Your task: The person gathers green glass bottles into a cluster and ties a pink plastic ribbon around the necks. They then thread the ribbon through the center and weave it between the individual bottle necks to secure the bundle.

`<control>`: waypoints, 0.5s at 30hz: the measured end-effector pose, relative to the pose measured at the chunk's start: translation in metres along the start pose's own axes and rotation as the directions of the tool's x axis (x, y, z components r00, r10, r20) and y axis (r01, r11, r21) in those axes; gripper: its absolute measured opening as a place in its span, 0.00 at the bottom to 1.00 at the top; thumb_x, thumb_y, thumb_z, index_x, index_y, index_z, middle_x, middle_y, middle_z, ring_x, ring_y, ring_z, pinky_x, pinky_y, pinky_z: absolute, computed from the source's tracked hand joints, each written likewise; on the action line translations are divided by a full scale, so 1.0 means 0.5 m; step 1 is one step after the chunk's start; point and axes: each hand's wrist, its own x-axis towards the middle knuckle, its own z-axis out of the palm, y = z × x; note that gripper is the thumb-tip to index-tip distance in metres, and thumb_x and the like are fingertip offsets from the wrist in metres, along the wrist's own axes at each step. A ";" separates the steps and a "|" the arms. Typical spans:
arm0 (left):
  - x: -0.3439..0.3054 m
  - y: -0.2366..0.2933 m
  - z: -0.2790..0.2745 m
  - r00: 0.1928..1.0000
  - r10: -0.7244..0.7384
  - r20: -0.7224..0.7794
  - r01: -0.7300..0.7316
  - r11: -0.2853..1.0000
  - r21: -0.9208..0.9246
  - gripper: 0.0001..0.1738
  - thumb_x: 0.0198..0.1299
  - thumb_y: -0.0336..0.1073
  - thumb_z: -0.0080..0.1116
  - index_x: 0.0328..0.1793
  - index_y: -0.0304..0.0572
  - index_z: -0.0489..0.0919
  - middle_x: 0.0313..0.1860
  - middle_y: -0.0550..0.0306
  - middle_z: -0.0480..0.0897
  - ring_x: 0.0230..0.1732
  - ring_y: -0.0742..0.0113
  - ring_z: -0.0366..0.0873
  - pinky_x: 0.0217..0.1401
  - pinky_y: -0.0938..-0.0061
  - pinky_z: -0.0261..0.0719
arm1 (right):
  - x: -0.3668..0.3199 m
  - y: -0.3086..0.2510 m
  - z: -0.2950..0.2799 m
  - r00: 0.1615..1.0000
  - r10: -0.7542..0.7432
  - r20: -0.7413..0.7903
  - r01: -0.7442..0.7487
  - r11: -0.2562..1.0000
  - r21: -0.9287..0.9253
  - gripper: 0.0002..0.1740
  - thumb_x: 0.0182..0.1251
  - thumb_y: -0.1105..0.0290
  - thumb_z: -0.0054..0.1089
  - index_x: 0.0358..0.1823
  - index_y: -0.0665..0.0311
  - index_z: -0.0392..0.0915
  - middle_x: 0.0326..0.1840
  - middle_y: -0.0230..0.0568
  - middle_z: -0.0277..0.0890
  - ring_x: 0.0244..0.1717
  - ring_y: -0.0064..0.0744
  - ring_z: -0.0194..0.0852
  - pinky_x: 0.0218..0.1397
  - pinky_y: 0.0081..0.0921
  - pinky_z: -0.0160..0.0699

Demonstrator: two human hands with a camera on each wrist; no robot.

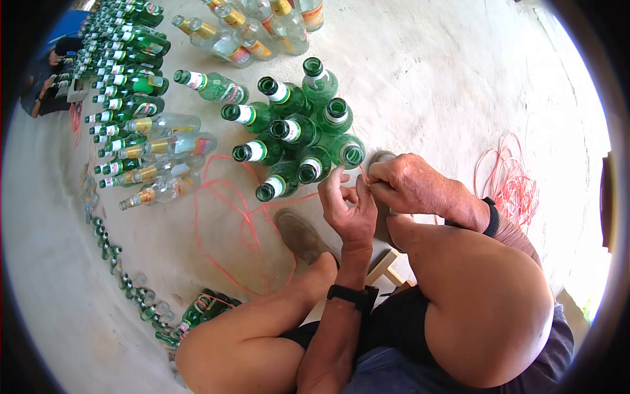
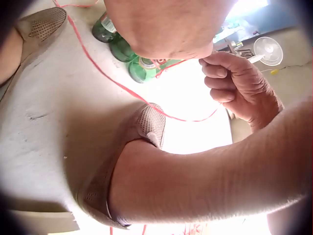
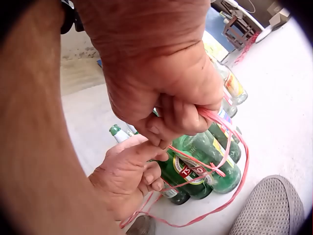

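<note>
Several green glass bottles (image 1: 298,131) stand upright in a tight cluster on the floor in front of the person. A pink plastic string (image 3: 247,161) runs round the cluster low down, with a small knot over the labels in the right wrist view. The right hand (image 1: 417,187) grips the string in curled fingers at the near side of the bottles. Fingertip to fingertip with it, the left hand (image 1: 351,207) pinches the string between thumb and forefinger. In the left wrist view, the back of the left hand (image 2: 168,27) hides part of the bottles.
Loose string (image 1: 246,210) trails over the floor at left, and a tangled pile of string (image 1: 515,194) lies at right. Clear bottles (image 1: 252,33) stand beyond the cluster. Rows of bottles (image 1: 134,79) lie along the left. The person's shoes (image 1: 298,233) flank the work.
</note>
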 end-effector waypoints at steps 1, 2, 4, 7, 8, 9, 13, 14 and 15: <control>0.006 0.007 -0.003 0.997 0.079 -0.008 -0.079 0.996 0.031 0.21 0.68 0.25 0.72 0.66 0.33 0.81 0.49 0.56 0.82 0.28 0.77 0.69 0.28 0.78 0.71 | 0.003 -0.004 -0.008 0.999 -0.027 0.018 0.028 0.999 -0.021 0.10 0.67 0.71 0.66 0.29 0.68 0.80 0.25 0.56 0.79 0.27 0.62 0.82 0.31 0.50 0.81; 0.006 0.007 -0.006 0.994 0.106 0.000 -0.105 0.993 0.053 0.25 0.68 0.27 0.72 0.70 0.33 0.80 0.54 0.51 0.82 0.32 0.72 0.73 0.30 0.76 0.75 | 0.006 -0.015 -0.018 0.999 -0.040 0.037 0.042 0.999 -0.028 0.10 0.67 0.71 0.66 0.29 0.68 0.80 0.25 0.56 0.79 0.27 0.62 0.82 0.31 0.50 0.81; 0.006 0.027 -0.011 0.995 0.100 -0.020 -0.100 0.995 0.011 0.25 0.72 0.31 0.69 0.71 0.31 0.79 0.59 0.45 0.83 0.34 0.66 0.76 0.31 0.73 0.77 | 0.011 -0.045 -0.045 0.995 -0.064 0.075 0.067 0.997 -0.038 0.11 0.67 0.71 0.67 0.28 0.68 0.79 0.25 0.56 0.79 0.26 0.61 0.82 0.30 0.50 0.80; 0.003 0.041 -0.018 0.995 0.094 0.015 -0.094 0.995 -0.016 0.30 0.75 0.36 0.66 0.77 0.28 0.74 0.69 0.36 0.80 0.35 0.61 0.79 0.34 0.69 0.81 | 0.021 -0.082 -0.071 0.992 -0.113 0.061 0.115 0.993 -0.039 0.11 0.63 0.70 0.65 0.24 0.66 0.78 0.20 0.55 0.78 0.26 0.61 0.83 0.32 0.52 0.83; 0.002 0.043 -0.018 0.995 0.094 0.018 -0.093 0.995 -0.033 0.31 0.75 0.36 0.66 0.79 0.28 0.73 0.70 0.36 0.79 0.35 0.60 0.79 0.34 0.69 0.82 | 0.025 -0.093 -0.082 0.989 -0.125 0.074 0.130 0.989 -0.075 0.11 0.63 0.70 0.66 0.24 0.66 0.79 0.20 0.54 0.79 0.26 0.61 0.83 0.32 0.52 0.83; 0.001 0.043 -0.018 0.995 0.093 0.022 -0.092 0.995 -0.049 0.33 0.74 0.36 0.66 0.80 0.28 0.71 0.72 0.35 0.79 0.35 0.60 0.80 0.35 0.69 0.83 | 0.030 -0.102 -0.093 0.987 -0.136 0.088 0.145 0.983 -0.109 0.10 0.63 0.70 0.66 0.24 0.66 0.79 0.20 0.54 0.79 0.26 0.61 0.83 0.32 0.52 0.83; 0.023 0.080 -0.027 0.996 0.055 0.070 -0.046 0.992 -0.118 0.40 0.66 0.31 0.73 0.83 0.32 0.70 0.72 0.44 0.78 0.45 0.63 0.83 0.41 0.73 0.84 | 0.054 -0.124 -0.119 0.975 -0.206 0.081 0.219 0.954 -0.205 0.10 0.61 0.74 0.65 0.23 0.65 0.75 0.19 0.52 0.76 0.22 0.60 0.79 0.26 0.51 0.78; 0.028 0.089 -0.030 0.995 0.031 0.096 -0.018 0.991 -0.134 0.40 0.66 0.31 0.73 0.83 0.32 0.69 0.72 0.43 0.78 0.46 0.63 0.83 0.42 0.72 0.84 | 0.062 -0.131 -0.126 0.971 -0.226 0.079 0.237 0.951 -0.198 0.10 0.61 0.74 0.65 0.24 0.65 0.75 0.19 0.52 0.76 0.22 0.60 0.79 0.27 0.51 0.78; 0.032 0.094 -0.031 0.992 0.009 0.123 0.010 0.989 -0.149 0.40 0.67 0.30 0.73 0.83 0.31 0.69 0.71 0.43 0.79 0.47 0.62 0.83 0.44 0.72 0.85 | 0.072 -0.139 -0.133 0.966 -0.245 0.078 0.255 0.948 -0.192 0.09 0.61 0.75 0.65 0.24 0.65 0.75 0.19 0.52 0.76 0.22 0.60 0.79 0.27 0.51 0.78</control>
